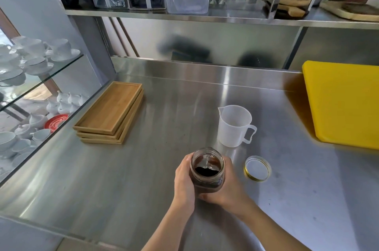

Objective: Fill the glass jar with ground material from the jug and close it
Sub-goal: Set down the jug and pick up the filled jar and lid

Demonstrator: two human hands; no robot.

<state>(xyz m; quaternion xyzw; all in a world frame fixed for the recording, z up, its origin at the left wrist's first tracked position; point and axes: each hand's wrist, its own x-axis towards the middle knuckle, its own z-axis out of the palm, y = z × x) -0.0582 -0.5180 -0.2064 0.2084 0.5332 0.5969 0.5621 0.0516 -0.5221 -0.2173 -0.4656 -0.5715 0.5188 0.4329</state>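
A glass jar (207,168) holding dark ground material stands open near the front of the steel counter (143,168). My left hand (183,179) wraps its left side and my right hand (227,187) cups its right side and base. The jar's round lid (257,168), gold-rimmed, lies upside down on the counter just right of the jar. Behind it stands a translucent white plastic jug (234,125), upright, spout to the left, handle to the right, and it looks empty.
Three stacked wooden trays (109,114) lie at the left. A yellow cutting board (344,103) lies at the right edge. A glass cabinet of white cups (30,62) stands on the left. A steel shelf (205,17) with containers hangs above the back.
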